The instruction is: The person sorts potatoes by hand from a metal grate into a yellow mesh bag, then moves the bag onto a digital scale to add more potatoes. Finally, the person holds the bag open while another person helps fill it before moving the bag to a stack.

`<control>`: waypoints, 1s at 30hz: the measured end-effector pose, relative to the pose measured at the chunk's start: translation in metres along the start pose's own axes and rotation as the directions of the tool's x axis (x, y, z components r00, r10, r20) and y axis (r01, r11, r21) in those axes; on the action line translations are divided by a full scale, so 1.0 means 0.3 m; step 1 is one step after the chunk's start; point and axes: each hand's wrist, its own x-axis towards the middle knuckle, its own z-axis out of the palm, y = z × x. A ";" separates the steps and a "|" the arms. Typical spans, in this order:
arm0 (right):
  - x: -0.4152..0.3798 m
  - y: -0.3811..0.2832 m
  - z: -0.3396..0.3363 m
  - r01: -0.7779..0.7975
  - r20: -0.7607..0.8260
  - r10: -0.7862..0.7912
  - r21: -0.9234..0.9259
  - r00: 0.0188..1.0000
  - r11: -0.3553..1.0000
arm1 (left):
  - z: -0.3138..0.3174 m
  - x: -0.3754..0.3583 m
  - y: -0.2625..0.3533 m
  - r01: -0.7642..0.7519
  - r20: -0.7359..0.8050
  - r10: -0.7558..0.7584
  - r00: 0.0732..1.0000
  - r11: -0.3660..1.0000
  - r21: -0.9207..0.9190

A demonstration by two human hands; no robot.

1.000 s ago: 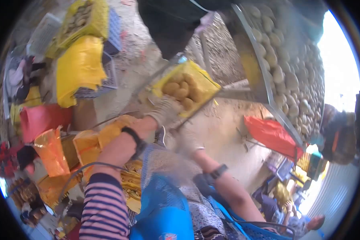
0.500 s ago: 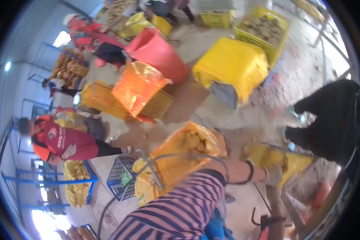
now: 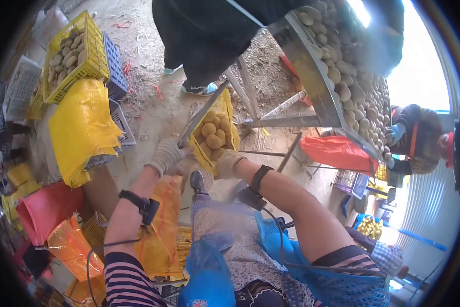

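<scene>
A yellow mesh sack filled with potatoes gapes open in the middle of the head view, below the end of a metal sorting table. At its near left edge is my left hand in a pale knitted glove, fingertips closed at the rim. My right hand, gloved the same way, is wrapped round the near right rim, its fingertips partly hidden by the sack. Dark straps with small boxes and cables circle both wrists. An orange sack sits beneath my left forearm.
The sorting table carries many potatoes. A dark-clothed person stands beyond the sack; another person works at the table's right. At left are a yellow crate of potatoes and a yellow sack. A red sack lies under the table.
The view has swung right, bringing the potato sack from the right side to the middle. The sorting table has come into view, and both hands now show clearly at the sack's rim.
</scene>
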 end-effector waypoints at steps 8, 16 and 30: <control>0.004 -0.231 -0.075 -0.075 0.037 0.071 0.128 0.997 0.989 | -0.067 -0.046 0.095 -0.099 -0.297 0.407 0.864 0.716 0.692; -0.262 -0.332 -0.114 -0.264 0.135 0.233 0.315 0.963 0.911 | -0.098 -0.120 0.191 0.017 0.010 -0.047 0.999 0.538 0.843; -0.997 -0.520 0.331 -0.228 -0.098 0.466 0.773 0.879 0.592 | 0.911 -0.309 0.370 0.065 0.067 -0.096 0.993 0.930 0.361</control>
